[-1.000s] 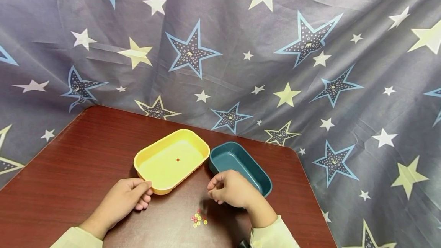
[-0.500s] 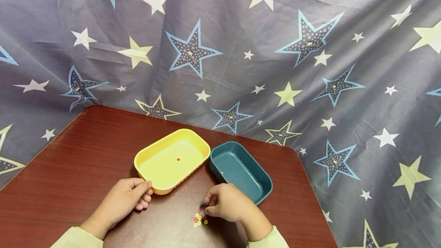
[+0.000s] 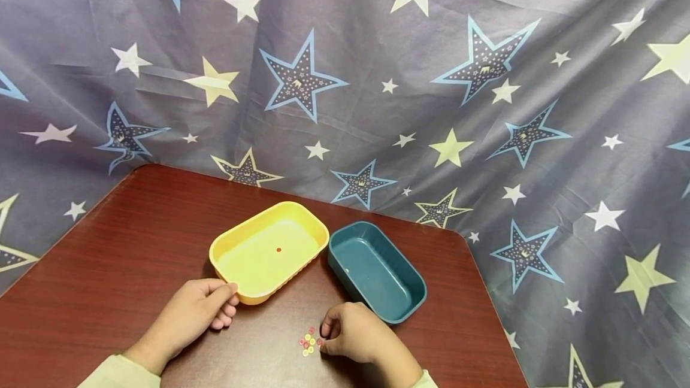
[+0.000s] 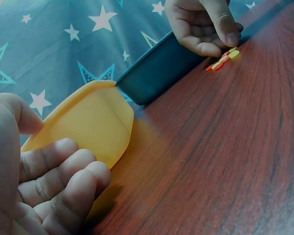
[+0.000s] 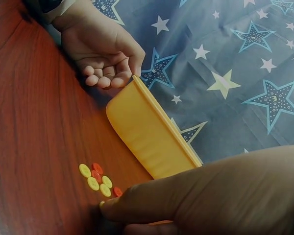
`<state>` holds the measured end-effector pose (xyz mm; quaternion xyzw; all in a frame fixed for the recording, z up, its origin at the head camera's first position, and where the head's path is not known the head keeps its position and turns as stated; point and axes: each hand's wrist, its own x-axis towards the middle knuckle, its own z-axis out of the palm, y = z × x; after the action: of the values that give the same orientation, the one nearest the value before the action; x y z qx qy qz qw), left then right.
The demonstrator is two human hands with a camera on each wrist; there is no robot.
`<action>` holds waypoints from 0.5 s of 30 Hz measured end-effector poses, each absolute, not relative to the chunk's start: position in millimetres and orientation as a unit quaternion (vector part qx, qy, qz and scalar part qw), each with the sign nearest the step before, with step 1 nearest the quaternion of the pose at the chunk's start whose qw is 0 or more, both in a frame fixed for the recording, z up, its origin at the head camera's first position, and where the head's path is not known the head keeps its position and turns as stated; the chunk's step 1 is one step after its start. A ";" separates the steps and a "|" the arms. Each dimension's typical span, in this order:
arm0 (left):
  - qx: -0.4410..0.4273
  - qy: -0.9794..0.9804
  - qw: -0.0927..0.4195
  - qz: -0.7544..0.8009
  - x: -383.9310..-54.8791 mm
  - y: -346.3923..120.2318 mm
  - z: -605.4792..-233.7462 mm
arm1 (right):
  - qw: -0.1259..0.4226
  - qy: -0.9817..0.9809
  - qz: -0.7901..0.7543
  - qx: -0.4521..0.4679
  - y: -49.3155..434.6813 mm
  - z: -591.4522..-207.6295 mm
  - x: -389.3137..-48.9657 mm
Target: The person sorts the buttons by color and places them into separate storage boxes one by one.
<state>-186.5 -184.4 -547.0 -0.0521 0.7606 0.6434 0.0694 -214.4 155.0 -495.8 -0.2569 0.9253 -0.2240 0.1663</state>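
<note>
My left hand (image 3: 202,307) pinches the near corner rim of a yellow tray (image 3: 226,245) between thumb and fingers, the other fingers curled below it. My right hand (image 3: 356,334) is low over the table, thumb and forefinger at the right edge of a small pile of red and yellow buttons (image 3: 307,338). In the right wrist view, a yellow button (image 5: 102,203) shows right at the thumb tip (image 5: 110,210). Whether the fingers grip it I cannot tell. One small red button (image 3: 278,249) lies inside the yellow tray.
A teal tray (image 3: 415,292) stands right of the yellow one, their rims close together, with a tiny pale piece (image 3: 347,270) inside. Both trays rest on a dark red wooden table (image 3: 135,244). A grey star-patterned cloth (image 3: 366,130) hangs behind the table.
My right hand has come down from beside the teal tray towards me, to the buttons' right edge, uncovering more of that tray. My left hand and the yellow tray have stayed put.
</note>
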 end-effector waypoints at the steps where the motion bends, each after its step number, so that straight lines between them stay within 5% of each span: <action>1: -0.051 0.761 0.070 0.643 -186.3 -184.4 -546.7 | 0.164 0.926 -0.223 -0.259 154.8 -496.5 -214.0; 15: -0.051 0.757 0.075 0.647 -182.6 -183.1 -541.3 | 0.127 0.930 -0.209 -0.274 147.8 -500.8 -205.4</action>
<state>-182.6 -183.1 -541.3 -0.0511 0.7572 0.6469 0.0746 -205.4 147.8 -500.8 -0.2743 0.9300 -0.2091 0.1266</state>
